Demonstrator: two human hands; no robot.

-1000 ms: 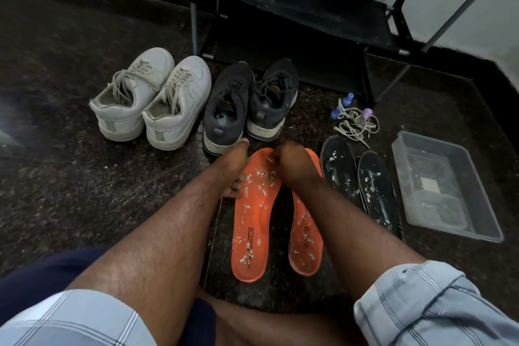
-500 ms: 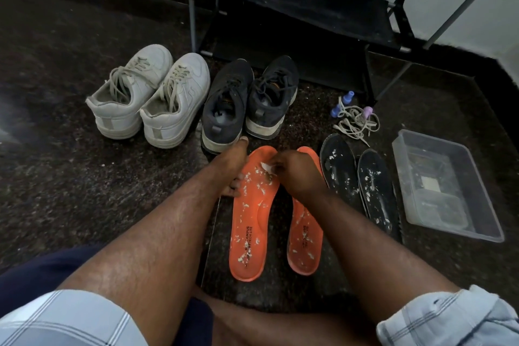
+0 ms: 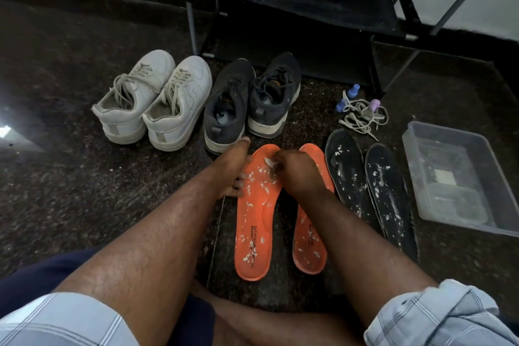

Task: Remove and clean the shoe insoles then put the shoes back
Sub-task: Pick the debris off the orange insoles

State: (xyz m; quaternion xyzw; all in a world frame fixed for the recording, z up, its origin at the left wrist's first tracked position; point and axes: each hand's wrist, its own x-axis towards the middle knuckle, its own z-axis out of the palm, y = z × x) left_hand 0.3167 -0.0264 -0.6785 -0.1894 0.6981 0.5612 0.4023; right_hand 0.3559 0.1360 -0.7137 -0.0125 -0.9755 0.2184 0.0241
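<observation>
We pinch a white scrap (image 3: pixel 269 161) in our right hand (image 3: pixel 297 173) above the flat, speckled orange insole (image 3: pixel 254 213). Our left hand (image 3: pixel 233 170) presses flat on its left edge, fingers straight.

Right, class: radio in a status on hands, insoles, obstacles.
Left hand steadies left orange insole. Right hand pinches white scrap off it. Black insoles also speckled. Nothing in the way.
</observation>
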